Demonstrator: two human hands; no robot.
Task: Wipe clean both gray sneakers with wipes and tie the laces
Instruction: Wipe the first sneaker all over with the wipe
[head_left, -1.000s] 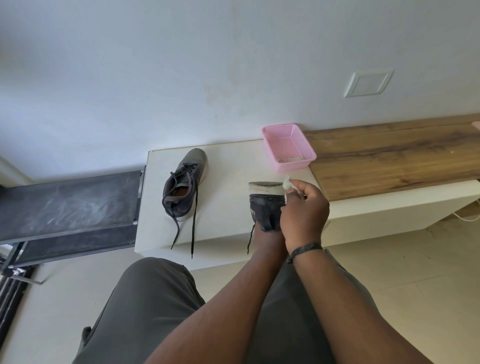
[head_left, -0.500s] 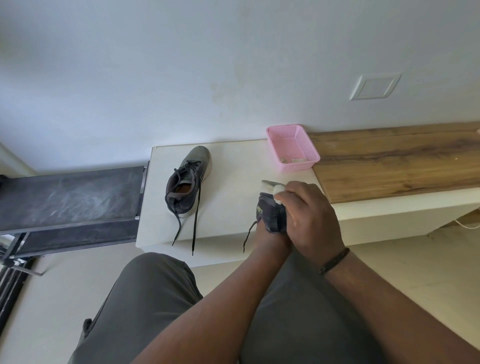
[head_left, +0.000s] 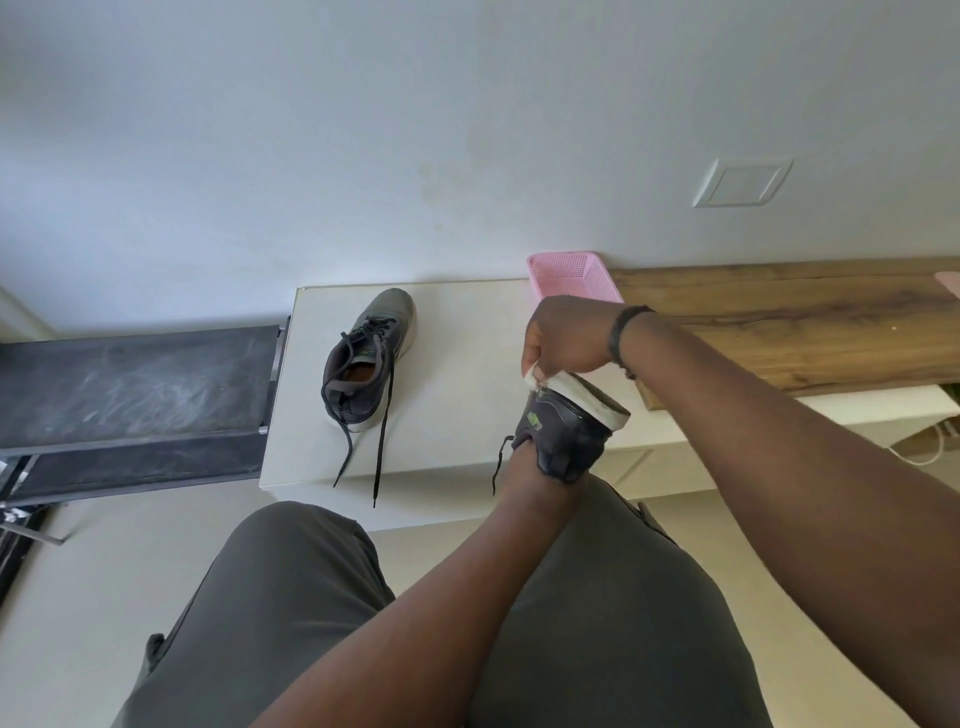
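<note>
The left hand (head_left: 524, 467) is pushed inside the held gray sneaker (head_left: 563, 434), its fingers hidden (grip cannot be told). Just above that sneaker, the right hand (head_left: 566, 338) pinches a white wipe (head_left: 532, 375) against its sole edge. A hard stroke could twist the sneaker loose. Left of it, the other gray sneaker (head_left: 366, 358) lies unlaced on the tabletop (head_left: 462, 338); beyond, a pink basket (head_left: 571, 275).

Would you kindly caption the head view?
Right hand wipes sneaker worn on left hand; other sneaker waits unlaced.

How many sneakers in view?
2. One sneaker sits on the white table, laces loose. The other sneaker is worn over the left hand, sole up, while the right hand pinches a wipe at its edge.
</note>
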